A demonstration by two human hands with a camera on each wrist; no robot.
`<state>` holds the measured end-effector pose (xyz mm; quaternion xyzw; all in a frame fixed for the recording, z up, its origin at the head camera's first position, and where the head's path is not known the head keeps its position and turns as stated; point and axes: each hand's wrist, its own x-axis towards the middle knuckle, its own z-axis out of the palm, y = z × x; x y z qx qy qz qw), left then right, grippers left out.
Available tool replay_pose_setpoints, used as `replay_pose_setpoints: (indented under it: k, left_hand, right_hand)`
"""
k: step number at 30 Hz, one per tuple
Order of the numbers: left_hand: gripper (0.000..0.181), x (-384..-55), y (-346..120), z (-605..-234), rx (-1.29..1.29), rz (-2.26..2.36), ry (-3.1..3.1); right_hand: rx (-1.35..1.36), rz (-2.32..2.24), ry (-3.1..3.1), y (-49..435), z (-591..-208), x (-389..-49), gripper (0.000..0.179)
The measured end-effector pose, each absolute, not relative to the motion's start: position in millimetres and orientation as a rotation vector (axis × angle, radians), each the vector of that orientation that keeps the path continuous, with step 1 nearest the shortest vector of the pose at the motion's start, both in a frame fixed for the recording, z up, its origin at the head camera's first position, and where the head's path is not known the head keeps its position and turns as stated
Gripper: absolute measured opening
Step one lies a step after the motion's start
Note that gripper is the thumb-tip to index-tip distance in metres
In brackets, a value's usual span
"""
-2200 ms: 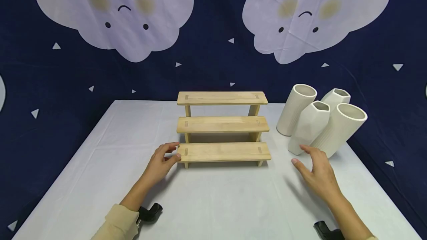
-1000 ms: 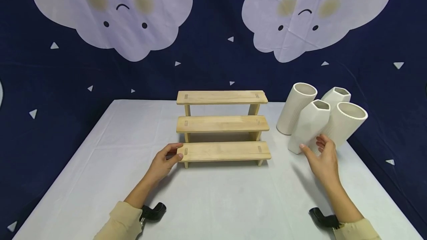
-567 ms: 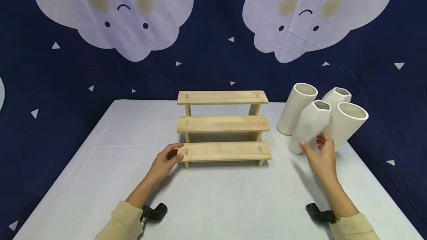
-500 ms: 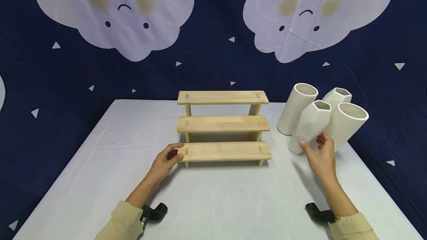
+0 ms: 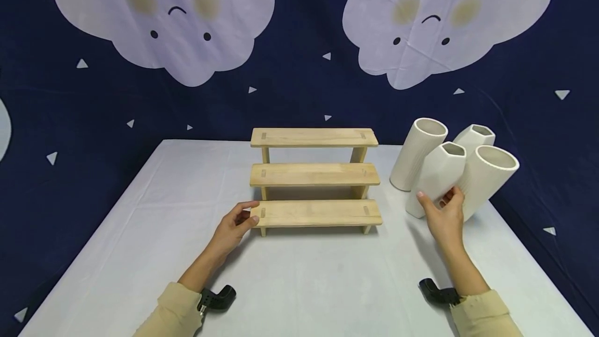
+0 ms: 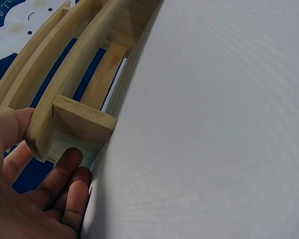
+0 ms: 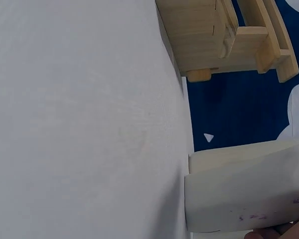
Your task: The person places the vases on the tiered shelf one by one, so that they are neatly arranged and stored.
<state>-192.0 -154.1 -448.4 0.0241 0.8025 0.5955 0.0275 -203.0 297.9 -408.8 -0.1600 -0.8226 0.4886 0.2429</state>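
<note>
A three-tier wooden display stand (image 5: 318,213) stands in the middle of the table. At the left end of its lowest board, my left hand (image 5: 228,232) pinches the edge; in the left wrist view the thumb lies on the board (image 6: 70,64) and the other fingers reach behind and below. My right hand (image 5: 444,221) grips the front white faceted vase (image 5: 439,170), thumb on its left side, fingers curled in on its right. This vase (image 7: 239,196) stands upright on the table, with purplish marks low on its side in the right wrist view. Part of the fingers is hidden.
Close around the gripped vase stand a ribbed round vase (image 5: 486,178) on the right, another round vase (image 5: 414,155) on the left and a faceted vase (image 5: 474,137) behind. A white cloth covers the table (image 5: 318,280). A dark blue cloud-print backdrop (image 5: 299,30) hangs behind.
My right hand has moved from in front of the vases to the front faceted vase, its fingers slipping in at the right and its thumb closing against the left side. The left hand keeps its place.
</note>
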Motion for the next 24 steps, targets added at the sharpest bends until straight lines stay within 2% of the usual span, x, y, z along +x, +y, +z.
replay_pose_setpoints:
  k: [24]
  left_hand:
    - [0.038, -191.5, -153.9, -450.8, 0.067, 1.864, 2.466]
  right_hand:
    - [-0.497, 1.255, -2.234, 299.0, -419.3, -218.3, 0.077]
